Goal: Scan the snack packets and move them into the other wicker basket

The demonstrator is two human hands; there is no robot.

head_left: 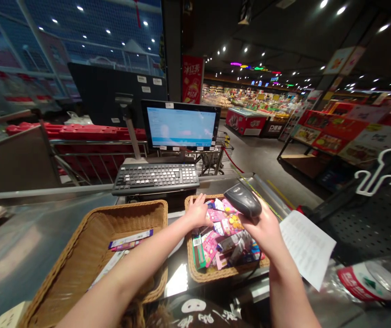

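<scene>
My right hand (264,228) is wrapped round a black handheld barcode scanner (242,199), held above the right side of a wicker basket (212,276). Small candy packets (228,223), many of them pink, fill that basket. At its left rim, my left hand (197,212) has its fingers stretched out over the packets, and I see nothing held in it. To the left stands a larger wicker basket (75,228) with a few slim packages (131,238) in it, partly hidden by my left forearm.
Behind the baskets are a black keyboard (156,176) and a lit monitor (182,125). A printed paper sheet (306,246) and a plastic bottle with a red label (362,280) lie to the right. A white hook (375,175) hangs on a perforated panel.
</scene>
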